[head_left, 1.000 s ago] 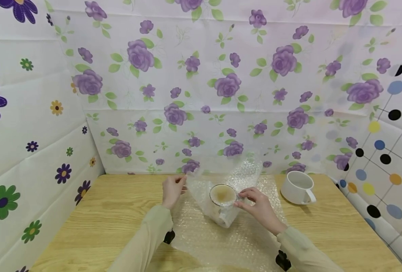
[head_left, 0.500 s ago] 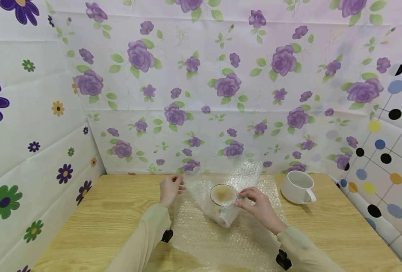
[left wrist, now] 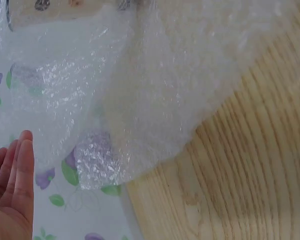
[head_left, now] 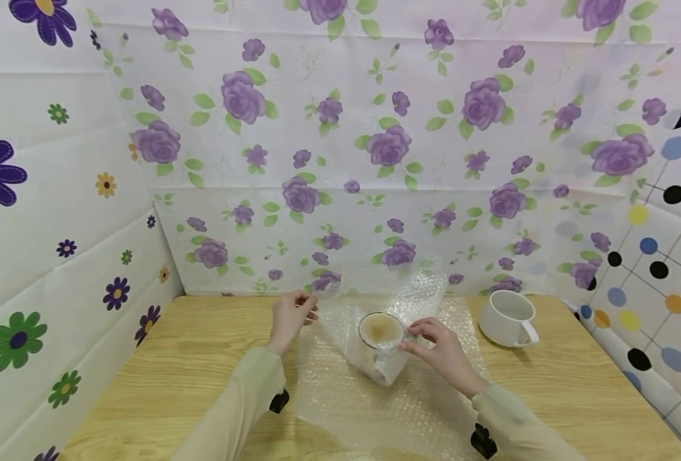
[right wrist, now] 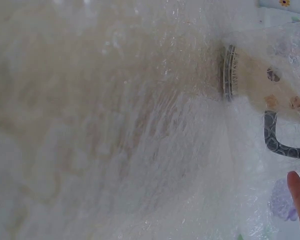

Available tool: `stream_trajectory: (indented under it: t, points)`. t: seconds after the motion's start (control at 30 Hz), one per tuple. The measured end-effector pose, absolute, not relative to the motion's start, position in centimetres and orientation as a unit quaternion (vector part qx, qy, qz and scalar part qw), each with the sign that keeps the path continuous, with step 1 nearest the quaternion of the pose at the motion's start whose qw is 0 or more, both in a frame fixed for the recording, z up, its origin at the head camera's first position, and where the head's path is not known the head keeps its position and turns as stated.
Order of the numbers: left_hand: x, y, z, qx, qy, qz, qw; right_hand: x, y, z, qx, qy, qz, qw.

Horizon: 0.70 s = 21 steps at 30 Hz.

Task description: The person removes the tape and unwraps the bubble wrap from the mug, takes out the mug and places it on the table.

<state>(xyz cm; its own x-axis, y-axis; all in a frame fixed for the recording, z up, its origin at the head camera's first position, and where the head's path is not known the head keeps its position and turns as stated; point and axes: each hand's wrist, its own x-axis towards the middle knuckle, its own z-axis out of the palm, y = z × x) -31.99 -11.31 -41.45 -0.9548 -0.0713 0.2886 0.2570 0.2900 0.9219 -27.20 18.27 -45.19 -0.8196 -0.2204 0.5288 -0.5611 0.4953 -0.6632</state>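
Observation:
A mug [head_left: 381, 328] with a dark patterned rim stands mid-table, partly wrapped in clear bubble wrap [head_left: 369, 410]. In the right wrist view its dark handle [right wrist: 286, 149] and cream wall [right wrist: 250, 82] show through the wrap. My right hand [head_left: 440, 351] pinches the mug at its wrap-covered handle, thumb toward me. My left hand [head_left: 290, 319] hovers by the wrap's left corner. In the left wrist view its fingers [left wrist: 21, 175] extend beside a loose flap of wrap [left wrist: 102, 165], with nothing held.
A white cup [head_left: 506, 320] with its handle facing right stands at the back right of the wooden table [head_left: 185, 371]. Flower-printed sheets [head_left: 317, 128] hang behind and to the left, and a dotted sheet [head_left: 657, 307] hangs to the right.
My left hand drew slightly left, off the wrap's corner, then rose a little. The right hand stays at the mug. The whole head view has shifted slightly right.

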Motion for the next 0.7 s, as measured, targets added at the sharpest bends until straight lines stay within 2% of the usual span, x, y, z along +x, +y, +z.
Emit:
stream_trajectory:
  t: [0.3, 0.7]
  points:
    - [-31.0, -10.1, -41.2, -0.152, -0.781, -0.590, 0.137, -27.3, 18.2, -45.3, 0.237, -0.840, 0.445, 0.201]
    - [-30.3, -8.8, -39.5, -0.267, -0.808, -0.509, 0.127, -27.2, 18.2, -45.4, 0.229, -0.846, 0.443, 0.189]
